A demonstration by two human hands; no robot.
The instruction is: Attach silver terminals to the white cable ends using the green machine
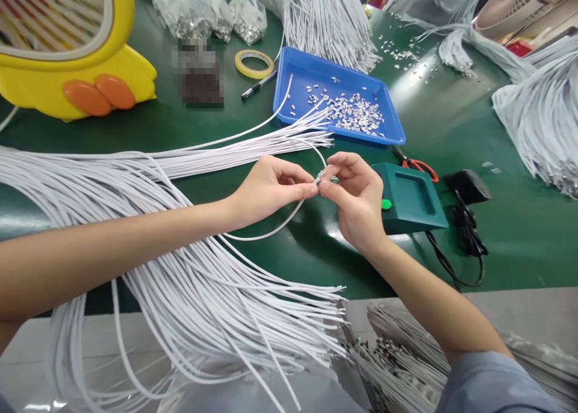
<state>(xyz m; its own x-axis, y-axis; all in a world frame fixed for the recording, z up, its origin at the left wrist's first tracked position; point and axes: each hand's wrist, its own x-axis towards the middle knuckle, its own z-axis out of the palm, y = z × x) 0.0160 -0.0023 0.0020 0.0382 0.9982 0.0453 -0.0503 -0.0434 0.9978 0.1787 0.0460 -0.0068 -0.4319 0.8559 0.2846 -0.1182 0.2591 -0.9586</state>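
My left hand (pixel 271 187) pinches the end of a thin white cord (pixel 289 215) that loops below and above the hand. My right hand (pixel 356 199) pinches a small silver metal clip (pixel 321 176) right at that cord end, fingertips of both hands almost touching. A big bundle of white cords (pixel 135 178) runs from the left under my left arm. Behind the hands sits a blue tray (pixel 293 76) holding many small silver clips (pixel 356 112). A small teal device (pixel 413 199) with a green button stands just right of my right hand.
Yellow duck-shaped fan (pixel 67 46) at back left. Tape roll (pixel 254 64) and pen (pixel 258 86) lie left of the tray. Red-handled scissors (pixel 418 165), black adapter (pixel 467 185) with cable. More cord bundles at right (pixel 542 124) and back (pixel 325 21). Finished cords at front (pixel 397 353).
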